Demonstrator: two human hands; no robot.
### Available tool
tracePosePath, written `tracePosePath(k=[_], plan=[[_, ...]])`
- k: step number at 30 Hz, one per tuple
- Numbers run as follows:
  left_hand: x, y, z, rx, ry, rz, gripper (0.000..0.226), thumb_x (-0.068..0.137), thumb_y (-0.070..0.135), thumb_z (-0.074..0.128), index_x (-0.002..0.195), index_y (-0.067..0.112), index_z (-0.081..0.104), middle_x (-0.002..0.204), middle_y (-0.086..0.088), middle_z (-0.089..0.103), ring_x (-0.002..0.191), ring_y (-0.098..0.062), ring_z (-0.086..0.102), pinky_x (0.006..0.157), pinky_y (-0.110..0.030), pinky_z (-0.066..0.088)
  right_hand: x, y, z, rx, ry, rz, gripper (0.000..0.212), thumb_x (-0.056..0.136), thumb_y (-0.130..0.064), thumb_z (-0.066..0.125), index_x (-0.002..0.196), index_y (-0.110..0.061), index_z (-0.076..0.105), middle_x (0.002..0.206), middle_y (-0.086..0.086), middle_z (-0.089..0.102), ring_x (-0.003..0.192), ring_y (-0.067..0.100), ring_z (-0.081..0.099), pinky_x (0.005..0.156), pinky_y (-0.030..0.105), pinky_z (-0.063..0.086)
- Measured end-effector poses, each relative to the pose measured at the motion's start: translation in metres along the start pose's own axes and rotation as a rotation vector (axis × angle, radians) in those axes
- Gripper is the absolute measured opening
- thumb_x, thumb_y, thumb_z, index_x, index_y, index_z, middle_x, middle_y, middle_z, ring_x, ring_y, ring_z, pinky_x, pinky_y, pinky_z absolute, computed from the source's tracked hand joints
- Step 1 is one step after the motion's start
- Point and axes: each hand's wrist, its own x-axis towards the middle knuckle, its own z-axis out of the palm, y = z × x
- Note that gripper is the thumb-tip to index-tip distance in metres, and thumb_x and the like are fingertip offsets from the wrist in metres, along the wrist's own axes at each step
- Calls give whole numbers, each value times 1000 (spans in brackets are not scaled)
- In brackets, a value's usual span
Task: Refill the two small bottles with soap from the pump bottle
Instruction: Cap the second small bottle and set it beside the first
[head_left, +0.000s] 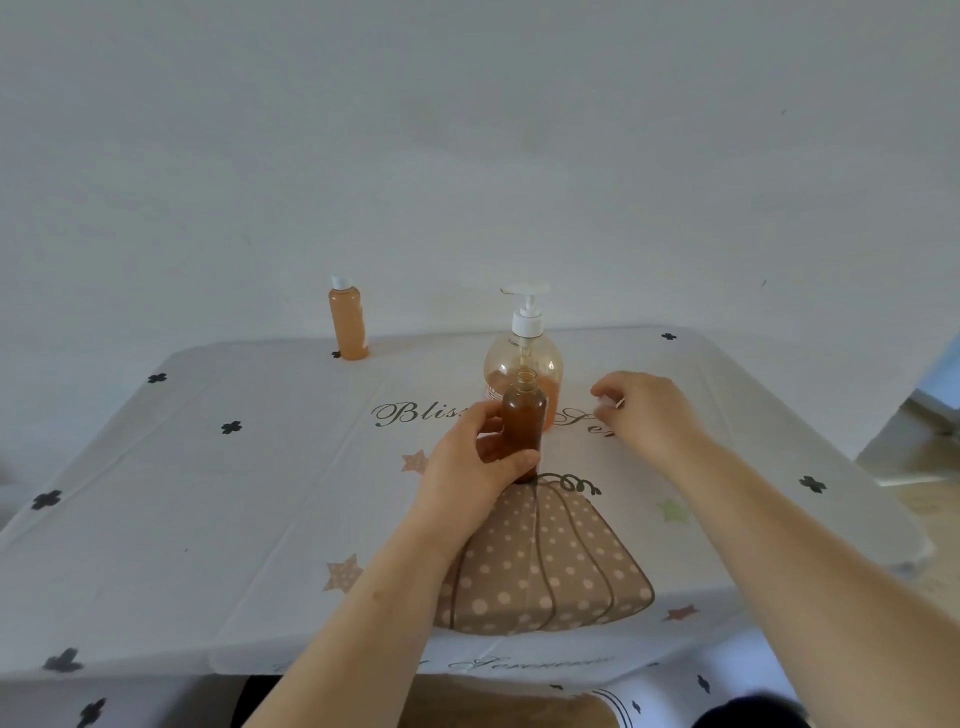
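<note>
Fingers (519, 460) of the left hand (470, 457) wrapped round the lower body of the small amber plastic bottle (523, 410), thumb on its left side. Firm hold, with the base seemingly set down on the white pumpkin-print tablecloth (234, 493) near the middle. Long axis upright, open neck uncapped and pointing straight up. Dark with brown soap almost to the shoulder, so probably filled.

Just beyond it, on the far side and partly hidden, the clear round pump bottle with a white pump head (525, 317). Well apart at the far left edge, the capped small bottle of orange soap (349, 325), upright and apparently full already.

Right hand (644, 413) low over the cloth, right of the open neck and about level with it. Fingers curled inward round something small and pale at the tips; cannot tell whether a cap or nothing at all.

Likely next: closing the neck. Calls for a short move leftward from the right, the nearer free hand, then straight down along the upright axis.
</note>
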Motion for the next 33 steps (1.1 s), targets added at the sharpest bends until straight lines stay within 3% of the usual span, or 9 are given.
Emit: tracePosePath(k=[4, 8, 18, 21, 23, 25, 28, 30, 33], plan=[[-1, -2, 0, -23, 5, 4, 53, 81, 23, 78, 129, 31, 56, 119, 17, 65, 101, 5, 65, 95, -26, 51, -15, -21, -26, 313, 127, -74, 14, 92, -20, 71, 106, -24, 72, 102, -10, 70, 91, 8, 65, 77, 20, 47], [0, -1, 1, 7, 2, 11, 56, 82, 25, 78, 131, 30, 55, 120, 17, 66, 103, 5, 64, 97, -27, 50, -32, -51, -55, 481, 21, -244, 19, 89, -18, 75, 94, -36, 73, 89, -18, 72, 87, 0, 67, 83, 24, 53], [-3, 2, 1, 31, 7, 0, 56, 83, 26, 77, 133, 32, 53, 121, 17, 65, 106, 4, 63, 100, -31, 49, -38, -90, -62, 224, -154, -362, 20, 90, -16, 72, 94, -35, 77, 87, -16, 70, 85, 0, 65, 88, 28, 54], [-3, 3, 0, 52, 9, 5, 54, 83, 28, 77, 131, 35, 53, 121, 16, 66, 107, 4, 62, 98, -27, 49, -37, -96, -64, 134, -156, -372, 16, 89, -17, 73, 95, -32, 77, 86, -17, 69, 83, 1, 66, 78, 16, 52], [-3, 2, 0, 56, 11, 5, 51, 83, 29, 77, 128, 35, 53, 120, 16, 66, 106, 4, 62, 93, -22, 48, -35, -100, -65, 60, -144, -356, 6, 88, -26, 75, 94, -23, 76, 88, -11, 71, 83, 9, 67, 76, 24, 53], [-3, 2, 0, 54, 7, 7, 50, 84, 28, 77, 128, 35, 53, 119, 17, 66, 104, 5, 62, 88, -16, 46, -32, -104, -61, -64, -120, -344, 25, 88, -41, 74, 87, -17, 67, 84, -4, 68, 79, 15, 62, 72, 33, 49], [-3, 3, 0, 47, 10, 11, 50, 83, 28, 77, 127, 37, 53, 119, 17, 67, 105, 4, 63, 92, -20, 48, -31, -106, -56, -150, -93, -333, 45, 89, -58, 65, 77, -17, 54, 73, -4, 58, 66, 14, 50, 58, 30, 35], [-3, 3, 0, 46, 9, 13, 48, 83, 28, 77, 122, 40, 53, 118, 17, 67, 105, 4, 63, 91, -19, 47, -30, -107, -60, -114, -156, -318, 42, 92, -59, 61, 87, -18, 62, 83, -7, 61, 74, 10, 55, 64, 28, 39], [-3, 2, 0, 40, 10, 6, 47, 83, 27, 77, 120, 42, 51, 119, 16, 66, 105, 3, 63, 89, -17, 45, -32, -108, -75, -20, -258, -350, 18, 94, -39, 66, 110, -31, 68, 104, -14, 64, 94, 6, 62, 77, 22, 45]])
